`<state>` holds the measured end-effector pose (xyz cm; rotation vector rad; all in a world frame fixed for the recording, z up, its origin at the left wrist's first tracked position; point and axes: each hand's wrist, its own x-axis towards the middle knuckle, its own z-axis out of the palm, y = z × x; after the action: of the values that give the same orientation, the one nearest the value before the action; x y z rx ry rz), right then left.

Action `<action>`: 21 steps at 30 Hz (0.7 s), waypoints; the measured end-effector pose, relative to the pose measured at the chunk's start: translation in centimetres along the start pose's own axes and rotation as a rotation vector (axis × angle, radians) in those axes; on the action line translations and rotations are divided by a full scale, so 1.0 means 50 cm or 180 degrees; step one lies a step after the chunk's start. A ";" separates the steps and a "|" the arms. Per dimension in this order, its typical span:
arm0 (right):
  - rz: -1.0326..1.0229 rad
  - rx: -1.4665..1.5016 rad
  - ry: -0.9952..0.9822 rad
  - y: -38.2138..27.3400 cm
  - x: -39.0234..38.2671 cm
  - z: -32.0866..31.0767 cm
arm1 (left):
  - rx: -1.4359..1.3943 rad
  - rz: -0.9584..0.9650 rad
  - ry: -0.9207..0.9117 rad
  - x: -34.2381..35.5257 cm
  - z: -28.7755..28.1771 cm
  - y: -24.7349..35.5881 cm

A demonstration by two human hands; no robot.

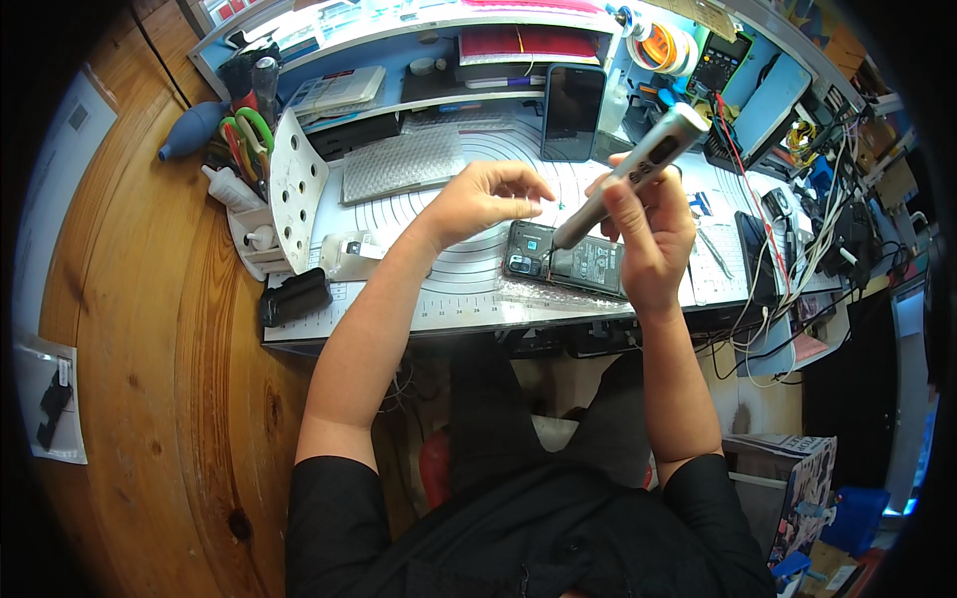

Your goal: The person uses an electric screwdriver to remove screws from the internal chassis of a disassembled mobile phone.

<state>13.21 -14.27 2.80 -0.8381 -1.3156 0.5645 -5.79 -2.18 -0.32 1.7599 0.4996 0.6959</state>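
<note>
My right hand [648,239] grips a silver pen-shaped electric screwdriver [658,149], angled down so its bit reaches an opened smartphone [588,264]. The phone lies with its back cover off, showing the camera module and battery, on a bubble-wrap sheet at the mat's front. My left hand [503,194] hovers above and left of the phone, fingers loosely curved and apart, holding nothing that I can see. A small clear bag [349,254] and a dark case [294,297] lie farther left on the mat [439,299].
A tool holder [294,189] with scissors stands left. Behind are bubble pouches [394,164], a standing phone [570,115] and shelves [429,90]. Right are tweezers [713,249], a multimeter [720,60] and tangled cables [817,239]. Wooden surface [150,399] extends along the left.
</note>
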 end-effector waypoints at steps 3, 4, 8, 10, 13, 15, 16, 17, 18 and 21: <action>-0.0188 0.0012 0.0285 0.002 0.013 -0.005 | 0.0481 0.0136 -0.0344 0.002 0.001 0.006; -0.0202 -0.0015 0.0361 0.004 0.014 -0.006 | 0.0558 0.0198 -0.0421 0.002 0.003 0.006; -0.0256 0.0231 0.0559 0.003 0.020 0.002 | 0.0686 0.0157 -0.0482 0.002 0.012 0.005; -0.0288 0.0152 0.0511 0.004 0.021 0.001 | 0.0688 0.0132 -0.0470 0.001 0.012 0.003; -0.0318 -0.0031 0.0397 0.006 0.020 -0.002 | 0.0624 0.0137 -0.0440 0.002 0.010 0.000; -0.0345 -0.0060 0.0364 0.007 0.020 -0.001 | 0.0633 0.0137 -0.0395 0.001 0.009 -0.003; -0.0350 -0.0082 0.0359 0.007 0.020 -0.001 | 0.0619 0.0100 -0.0395 0.001 0.009 -0.003; -0.0355 -0.0104 0.0353 0.006 0.019 -0.001 | 0.0605 0.0063 -0.0394 0.001 0.010 -0.001; -0.0360 -0.0125 0.0346 0.006 0.019 0.000 | 0.0592 0.0026 -0.0393 0.001 0.010 0.000; -0.0387 -0.0111 0.0357 0.003 0.019 0.000 | 0.0618 0.0128 -0.0446 0.004 0.010 0.001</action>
<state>13.40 -13.45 3.25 -0.8010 -1.2670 0.3943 -5.30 -2.43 -0.35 1.9899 0.4491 0.5619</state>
